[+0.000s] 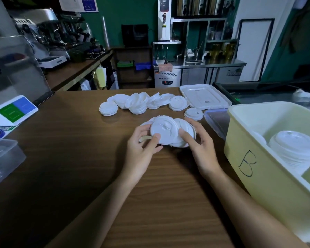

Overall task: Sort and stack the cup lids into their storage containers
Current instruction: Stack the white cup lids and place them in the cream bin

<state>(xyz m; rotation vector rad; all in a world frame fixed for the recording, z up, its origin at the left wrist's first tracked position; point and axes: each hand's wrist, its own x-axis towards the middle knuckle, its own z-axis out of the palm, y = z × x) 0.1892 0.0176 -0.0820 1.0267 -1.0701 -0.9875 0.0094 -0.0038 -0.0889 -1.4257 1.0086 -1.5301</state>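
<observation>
over the brown wooden table (pixel 79 158), you hold a bunch of round white plastic cup lids (pixel 166 132).
your left hand (pixel 141 149) and right hand (pixel 199 145) both grip it, beside the pale yellow plastic bin marked "b" (pixel 249 163).

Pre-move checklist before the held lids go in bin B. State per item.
1. Grip: left hand and right hand both hold the bunch of lids: ok.
2. Bunch squared up: the lids are fanned out, not nested: not ok.
3. Bin B open, no cover on it: ok.
4. Held lids match the stack inside the bin: cannot tell.
5. Table sorted: loose lids lie at its far side: not ok.
</observation>
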